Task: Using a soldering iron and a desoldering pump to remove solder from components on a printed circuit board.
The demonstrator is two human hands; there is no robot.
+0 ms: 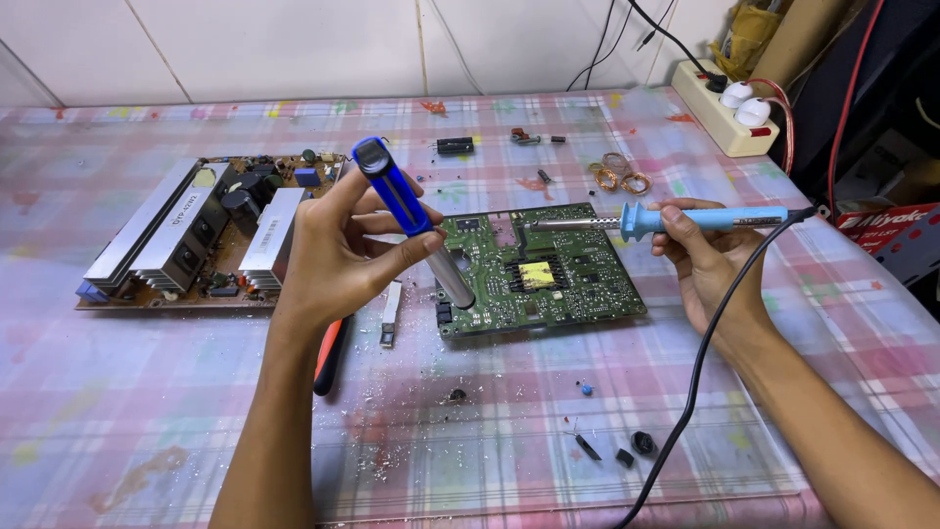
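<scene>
My left hand (338, 250) grips a blue and silver desoldering pump (411, 217), held tilted with its silver end down over the left edge of a green circuit board (578, 284). My right hand (700, 260) holds a light blue soldering iron (685, 219) level, its metal tip pointing left above the board's upper middle. The iron's black cord (700, 372) runs down past my right forearm to the table's front edge. The board lies flat on the chequered tablecloth with a yellow part near its centre.
A larger brown board with silver heat sinks (196, 235) lies at the left. A red-handled tool (331, 358) and small tweezers (390, 313) lie below my left hand. Copper coils (619, 178), loose small parts and solder bits are scattered about. A power strip (720, 108) sits at the back right.
</scene>
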